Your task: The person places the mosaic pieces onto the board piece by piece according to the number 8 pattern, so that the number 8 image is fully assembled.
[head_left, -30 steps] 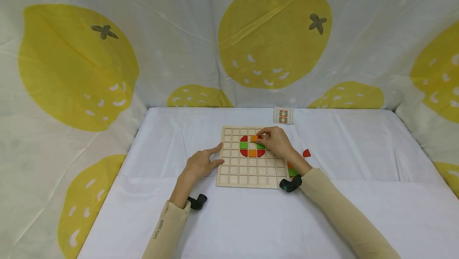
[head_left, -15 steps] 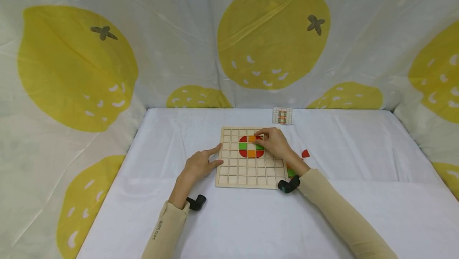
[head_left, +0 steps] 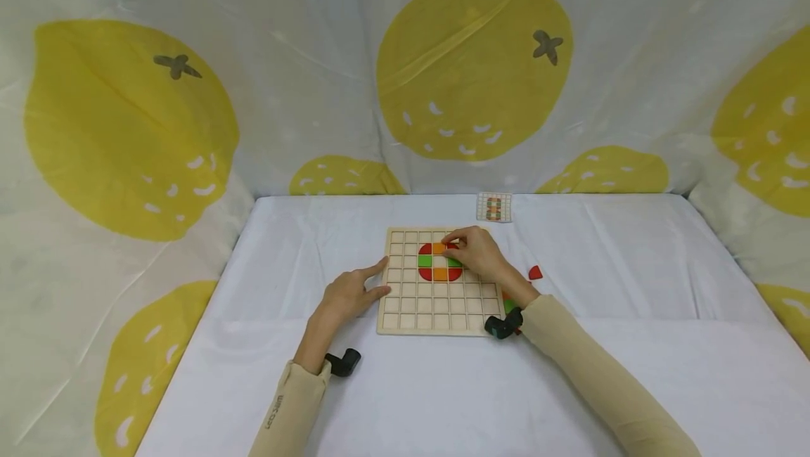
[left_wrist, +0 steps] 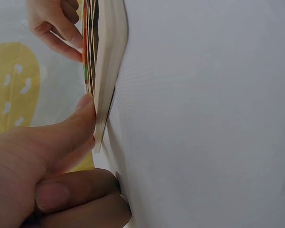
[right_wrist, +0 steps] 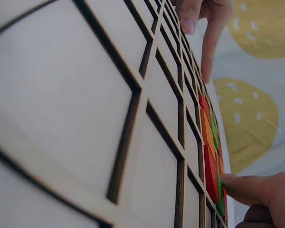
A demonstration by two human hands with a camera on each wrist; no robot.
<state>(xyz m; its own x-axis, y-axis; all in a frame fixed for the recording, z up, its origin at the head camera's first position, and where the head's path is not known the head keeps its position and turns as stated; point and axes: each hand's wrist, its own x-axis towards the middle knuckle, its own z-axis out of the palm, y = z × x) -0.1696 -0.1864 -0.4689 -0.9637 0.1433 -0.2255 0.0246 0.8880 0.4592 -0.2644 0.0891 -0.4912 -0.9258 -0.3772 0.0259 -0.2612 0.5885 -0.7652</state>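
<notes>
Left hand point(left_wrist: 57, 166) at the wooden board's point(left_wrist: 109, 47) left edge, thumb touching it, white tablecloth point(left_wrist: 204, 118) on the near side, right hand point(left_wrist: 54, 23) farther right, fingertips at red and green pieces point(left_wrist: 86, 71).

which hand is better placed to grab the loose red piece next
The right hand, most likely: the loose red piece lies right of the board, near the right forearm, while the left hand touches the board's left edge, on the opposite side.
</notes>
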